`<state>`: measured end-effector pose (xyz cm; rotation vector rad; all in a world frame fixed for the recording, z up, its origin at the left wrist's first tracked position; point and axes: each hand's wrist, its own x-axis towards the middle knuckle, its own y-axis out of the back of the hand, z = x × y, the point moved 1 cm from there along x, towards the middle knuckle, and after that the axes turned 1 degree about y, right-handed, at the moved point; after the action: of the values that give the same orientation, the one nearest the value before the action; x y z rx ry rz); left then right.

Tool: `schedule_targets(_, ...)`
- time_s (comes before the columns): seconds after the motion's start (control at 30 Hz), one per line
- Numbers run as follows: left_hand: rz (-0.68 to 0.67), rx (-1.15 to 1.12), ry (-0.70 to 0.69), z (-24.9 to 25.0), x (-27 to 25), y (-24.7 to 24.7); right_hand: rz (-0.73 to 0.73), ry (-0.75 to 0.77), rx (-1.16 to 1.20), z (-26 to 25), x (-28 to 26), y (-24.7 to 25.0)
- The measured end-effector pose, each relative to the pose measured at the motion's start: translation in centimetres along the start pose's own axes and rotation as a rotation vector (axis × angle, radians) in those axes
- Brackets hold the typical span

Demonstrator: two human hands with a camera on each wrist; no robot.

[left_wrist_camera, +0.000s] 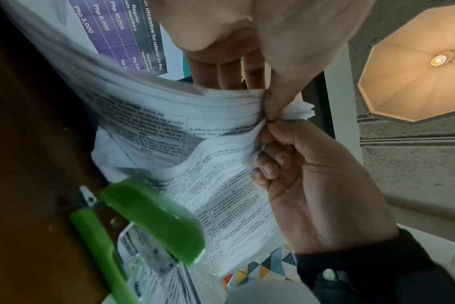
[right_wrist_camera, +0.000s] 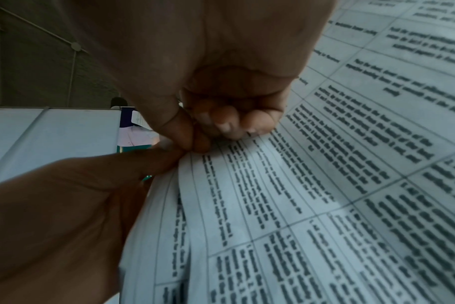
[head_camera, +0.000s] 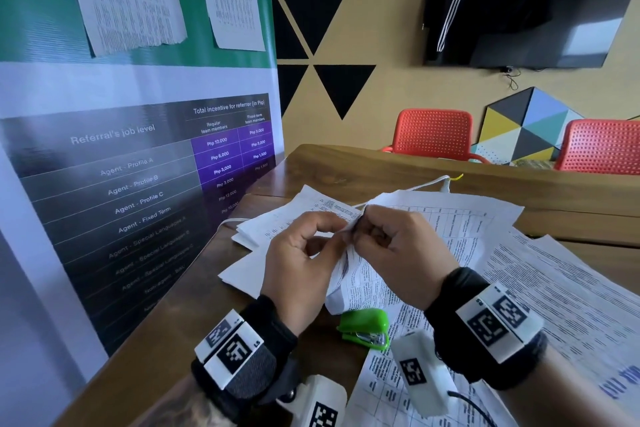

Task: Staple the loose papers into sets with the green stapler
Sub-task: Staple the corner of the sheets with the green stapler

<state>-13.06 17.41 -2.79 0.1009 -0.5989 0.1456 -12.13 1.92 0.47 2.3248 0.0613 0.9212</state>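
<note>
Both hands hold one set of printed papers (head_camera: 349, 274) up over the table by its top corner. My left hand (head_camera: 337, 232) pinches that corner from the left; in the left wrist view the left hand (left_wrist_camera: 257, 92) has its thumb on the front of the papers (left_wrist_camera: 195, 127) and its fingers behind. My right hand (head_camera: 363, 225) pinches the same corner from the right, fingers curled, as the right hand (right_wrist_camera: 195, 139) shows on the papers (right_wrist_camera: 299, 185). The green stapler (head_camera: 365, 328) lies on the table just under the hanging sheets, touched by neither hand; the left wrist view shows the stapler (left_wrist_camera: 148, 222) close by.
Several loose printed sheets (head_camera: 554, 288) lie spread over the right and far part of the wooden table (head_camera: 381, 163). A white cable (head_camera: 426, 184) runs behind them. A tall banner (head_camera: 138, 149) stands along the left edge. Red chairs (head_camera: 433, 133) stand beyond the table.
</note>
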Motion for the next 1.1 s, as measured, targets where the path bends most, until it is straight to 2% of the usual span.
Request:
schedule_targets(0.17,-0.034,-0.06,0.008,0.4,0.3,0.4,-0.003,0.036,-0.029,0.2,0.1,0.3)
schedule_targets(0.27,-0.08,-0.221,0.127,0.7,0.5,0.8,-0.036,0.061,-0.069,0.1,0.1,0.5)
schedule_targets(0.37,-0.137,-0.129,0.061,0.7,0.6,1.1,-0.028,0.067,-0.088,0.2,0.1,0.4)
schedule_targets(0.43,-0.108,-0.042,0.005,0.5,0.6,1.1,-0.023,0.073,-0.083,0.1,0.0,0.2)
schedule_targets(0.53,-0.036,-0.031,-0.006,0.1,0.7,1.2,-0.012,0.08,-0.056,-0.1,0.0,0.1)
schedule_targets(0.8,-0.019,-0.068,0.09,0.3,0.3,0.8,0.022,0.02,0.025,-0.2,0.0,0.0)
schedule_targets(1.1,0.001,-0.065,0.141,0.4,0.2,0.7,0.087,0.074,-0.042,-0.3,0.0,-0.1)
